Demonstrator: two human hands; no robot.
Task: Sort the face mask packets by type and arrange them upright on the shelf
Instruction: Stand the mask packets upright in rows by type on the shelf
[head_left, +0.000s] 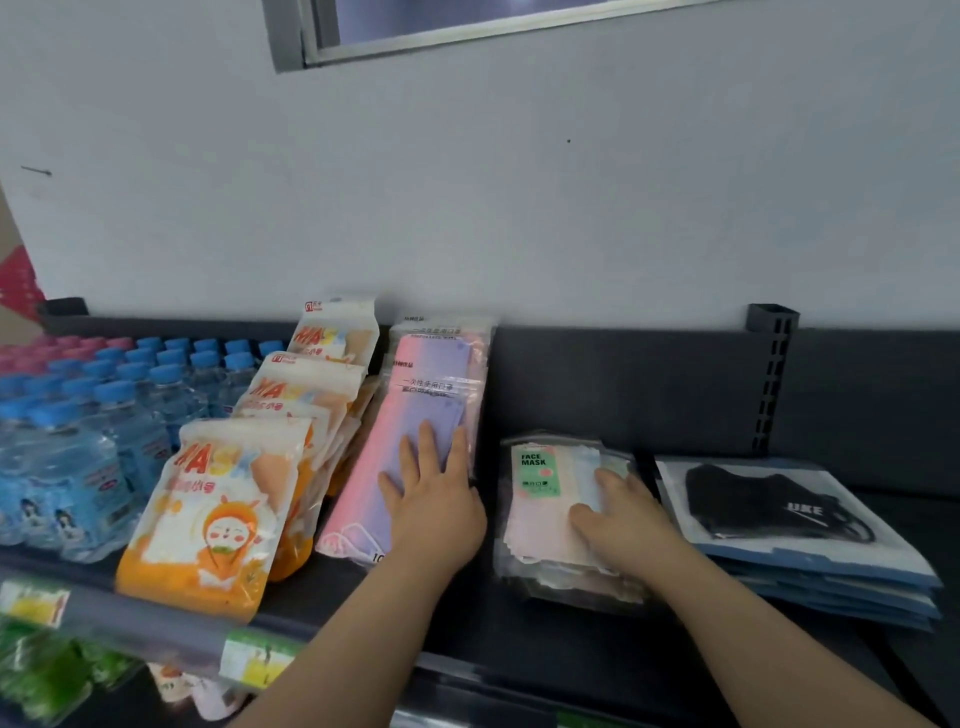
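A row of orange cartoon "MASK" packets (208, 514) stands upright on the dark shelf (571, 384). Right of it leans a row of pink-to-purple mask packets (415, 374). My left hand (431, 493) lies flat on the front pink-purple packet, fingers straight. Further right, a flat stack of clear "FACE MASK" packets (540, 483) with a green label lies on the shelf. My right hand (618, 514) rests on top of that stack, fingers spread over it. At the far right lies a flat stack of black-mask packets (789, 514) with blue backing.
Water bottles with blue caps (104, 415) fill the shelf's left part, pink-capped ones behind. A black shelf bracket (771, 374) stands at the back right. Price tags (254, 657) sit on the front rail, green packets (47, 675) on the lower shelf.
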